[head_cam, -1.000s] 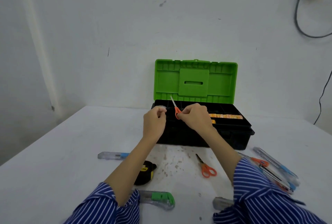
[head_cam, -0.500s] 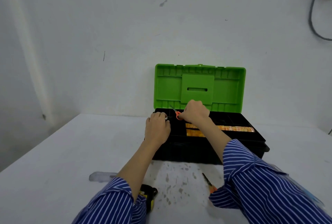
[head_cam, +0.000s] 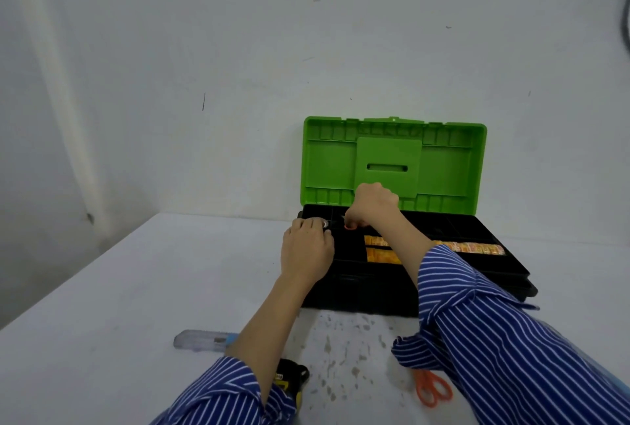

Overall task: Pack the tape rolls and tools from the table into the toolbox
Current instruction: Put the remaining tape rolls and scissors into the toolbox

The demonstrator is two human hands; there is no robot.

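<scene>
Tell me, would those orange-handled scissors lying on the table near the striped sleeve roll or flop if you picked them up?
The orange-handled scissors lie flat on the white table, so they probably will not roll. Their looped handles look like hard plastic, so they are likely stiff and fairly light. The blades are hidden under the sleeve; they might swing open when lifted.

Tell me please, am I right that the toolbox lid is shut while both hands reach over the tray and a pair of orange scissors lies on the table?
Not quite: the head view shows the green lid standing open behind the toolbox. The rest holds: the left hand and right hand reach over the tray, and orange scissors lie on the table.
</scene>
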